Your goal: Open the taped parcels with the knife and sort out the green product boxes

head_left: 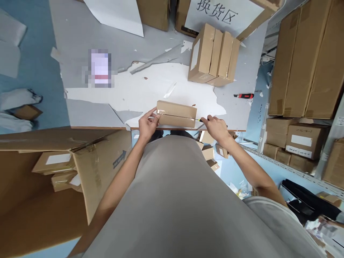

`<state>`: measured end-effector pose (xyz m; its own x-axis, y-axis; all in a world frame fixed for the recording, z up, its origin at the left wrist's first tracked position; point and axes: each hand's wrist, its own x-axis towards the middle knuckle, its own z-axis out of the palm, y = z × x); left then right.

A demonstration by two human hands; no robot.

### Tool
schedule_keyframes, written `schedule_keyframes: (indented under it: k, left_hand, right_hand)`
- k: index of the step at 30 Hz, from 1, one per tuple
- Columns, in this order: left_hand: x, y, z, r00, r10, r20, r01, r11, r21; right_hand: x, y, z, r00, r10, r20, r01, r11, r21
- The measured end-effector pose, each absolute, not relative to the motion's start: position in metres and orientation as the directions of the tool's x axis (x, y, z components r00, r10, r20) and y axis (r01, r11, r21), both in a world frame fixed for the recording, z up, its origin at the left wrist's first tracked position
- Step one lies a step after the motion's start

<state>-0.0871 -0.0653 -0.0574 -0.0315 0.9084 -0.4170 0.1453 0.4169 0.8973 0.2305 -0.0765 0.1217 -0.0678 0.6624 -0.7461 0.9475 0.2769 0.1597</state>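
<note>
A small closed cardboard box (pixel 176 109) lies at the table's near edge, a taped seam running along its top. My left hand (pixel 149 123) grips its left end, with thumb and fingers at the corner. Just off the right end, my right hand (pixel 215 126) is closed around what looks like a utility knife (pixel 199 120). Only a bit of yellow at its front shows; the fingers cover most of it. A strip of clear film (pixel 170 90) lies behind the box.
Several upright small boxes (pixel 214 55) stand at back right, near a red and black box cutter (pixel 244 96). A large open carton (pixel 102 168) adjoins the table at left. Shelves with cartons (pixel 303 64) line the right. Torn paper (pixel 107 95) covers the grey table.
</note>
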Motion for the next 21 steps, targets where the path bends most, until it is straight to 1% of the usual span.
schedule_keyframes:
  k: [3, 6, 8, 9, 10, 11, 12, 13, 14, 15, 17, 19, 21]
  left_hand:
    - [-0.084, -0.065, -0.053, -0.070, 0.909, -0.410, 0.163, 0.416, 0.895]
    - [-0.082, -0.067, -0.048, -0.104, 0.906, -0.410, 0.190, 0.423, 0.886]
    - [-0.080, -0.067, -0.045, -0.128, 0.898, -0.421, 0.205, 0.439, 0.875]
    - [-0.078, -0.067, -0.043, -0.143, 0.894, -0.425, 0.211, 0.447, 0.869]
    - [-0.077, -0.067, -0.042, -0.158, 0.890, -0.427, 0.218, 0.454, 0.864]
    - [-0.076, -0.066, -0.041, -0.174, 0.887, -0.428, 0.227, 0.459, 0.859]
    - [-0.076, -0.065, -0.040, -0.192, 0.884, -0.425, 0.238, 0.462, 0.854]
    - [-0.075, -0.064, -0.040, -0.211, 0.882, -0.421, 0.251, 0.466, 0.849]
    - [-0.075, -0.062, -0.040, -0.232, 0.879, -0.416, 0.264, 0.469, 0.843]
    - [-0.076, -0.059, -0.040, -0.254, 0.875, -0.412, 0.273, 0.474, 0.837]
    - [-0.080, -0.054, -0.041, -0.296, 0.863, -0.410, 0.279, 0.489, 0.827]
    - [-0.087, -0.049, -0.043, -0.331, 0.846, -0.418, 0.270, 0.509, 0.817]
    - [-0.095, -0.045, -0.044, -0.354, 0.828, -0.434, 0.258, 0.532, 0.806]
  right_hand:
    - [0.251, -0.081, 0.117, -0.094, 0.676, -0.731, 0.957, 0.263, 0.121]
    - [0.280, -0.086, 0.108, -0.142, 0.695, -0.705, 0.970, 0.238, 0.040]
    - [0.302, -0.091, 0.094, -0.140, 0.743, -0.655, 0.988, 0.144, -0.047]
    - [0.312, -0.093, 0.083, -0.126, 0.780, -0.613, 0.990, 0.059, -0.128]
    - [0.320, -0.095, 0.068, -0.098, 0.817, -0.568, 0.970, -0.049, -0.238]
    - [0.326, -0.097, 0.051, -0.058, 0.849, -0.525, 0.910, -0.171, -0.377]
    - [0.329, -0.098, 0.032, -0.010, 0.864, -0.503, 0.799, -0.296, -0.523]
    - [0.329, -0.098, 0.013, 0.049, 0.853, -0.519, 0.651, -0.422, -0.631]
    - [0.326, -0.097, -0.007, 0.108, 0.817, -0.566, 0.496, -0.538, -0.682]
    - [0.321, -0.096, -0.025, 0.147, 0.769, -0.622, 0.357, -0.628, -0.691]
    - [0.305, -0.093, -0.052, 0.180, 0.676, -0.714, 0.138, -0.737, -0.662]
    - [0.285, -0.089, -0.067, 0.151, 0.627, -0.764, -0.002, -0.773, -0.634]
    - [0.266, -0.085, -0.071, 0.081, 0.623, -0.778, -0.092, -0.773, -0.628]
